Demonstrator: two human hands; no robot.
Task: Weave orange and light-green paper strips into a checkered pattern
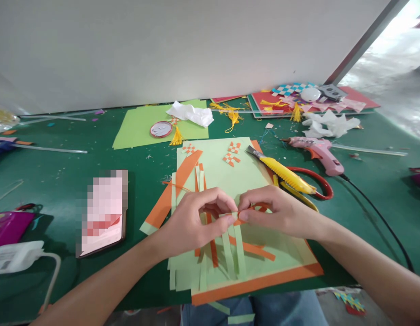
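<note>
My left hand and my right hand meet over the pale green paper, fingertips pinched on small crossed paper strips. Pale green strips hang down from between the fingers, and an orange end shows at my right fingertips. Loose orange strips lie on the sheets below. Small orange-and-white woven pieces rest near the top of the paper. A yellow cutter lies to their right, across the paper's edge. The exact fold at my fingertips is partly hidden.
Red-handled scissors lie beside the cutter. Farther right is a pink glue gun with a black cord. A phone and a white charger are at left. Behind are bright green paper, crumpled tissue and yellow tassels.
</note>
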